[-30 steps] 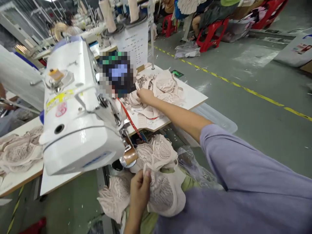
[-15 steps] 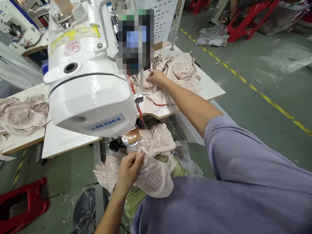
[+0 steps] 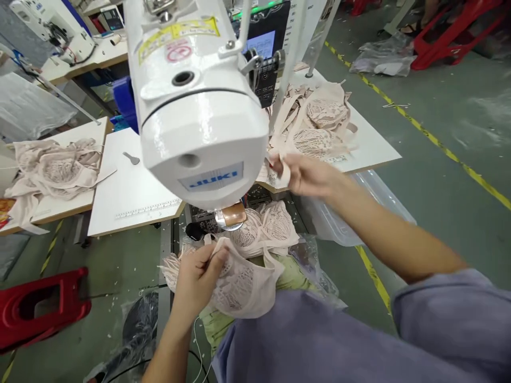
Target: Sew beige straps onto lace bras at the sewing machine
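My left hand (image 3: 195,276) pinches the upper edge of a beige lace bra (image 3: 245,290) between thumb and fingers. The bra hangs over my lap, below the needle end of a white JUKI sewing machine (image 3: 203,133). At the front edge of the right tabletop, my right hand (image 3: 305,173) has its fingers closed on a beige strap (image 3: 284,174), which loops down from them. Whether this strap joins the pile behind it cannot be seen. More lace cups (image 3: 275,221) lie under the machine's arm, behind the held bra.
A heap of beige bras (image 3: 323,111) covers part of the right tabletop, with a control screen (image 3: 261,45) beside it. Another heap (image 3: 59,165) lies on the left table. A clear plastic bin (image 3: 359,207) stands below right, and a red stool (image 3: 43,308) at lower left.
My right hand has drawn back from the heap toward the table's front edge, bringing a strap with it. My left hand still grips the bra. The view has shifted left.
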`<action>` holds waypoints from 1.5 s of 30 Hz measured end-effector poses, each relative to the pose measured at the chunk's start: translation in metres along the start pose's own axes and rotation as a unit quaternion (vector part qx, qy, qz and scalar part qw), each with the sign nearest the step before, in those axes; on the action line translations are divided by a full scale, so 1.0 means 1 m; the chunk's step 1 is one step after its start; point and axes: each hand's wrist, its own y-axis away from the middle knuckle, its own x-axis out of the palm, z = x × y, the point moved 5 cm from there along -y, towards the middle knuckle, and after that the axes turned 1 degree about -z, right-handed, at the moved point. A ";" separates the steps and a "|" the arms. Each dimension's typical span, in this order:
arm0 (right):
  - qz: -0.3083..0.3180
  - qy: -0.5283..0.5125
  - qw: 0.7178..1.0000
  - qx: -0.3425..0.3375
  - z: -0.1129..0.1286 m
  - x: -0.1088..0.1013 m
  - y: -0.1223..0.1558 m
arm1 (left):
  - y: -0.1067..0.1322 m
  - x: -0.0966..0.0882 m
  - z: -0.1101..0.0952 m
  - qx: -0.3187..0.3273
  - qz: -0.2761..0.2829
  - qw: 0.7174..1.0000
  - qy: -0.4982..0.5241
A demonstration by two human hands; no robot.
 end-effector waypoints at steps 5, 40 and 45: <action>0.158 0.097 0.982 -0.021 -0.046 0.081 0.091 | -0.010 0.030 -0.002 0.027 0.046 0.998 -0.034; -0.004 0.281 0.945 -0.168 -0.009 0.067 -0.017 | -0.053 0.020 -0.017 0.055 -0.040 0.994 -0.091; 0.018 0.349 0.915 -0.202 -0.002 0.087 -0.024 | -0.052 0.020 -0.017 0.044 -0.013 0.996 -0.081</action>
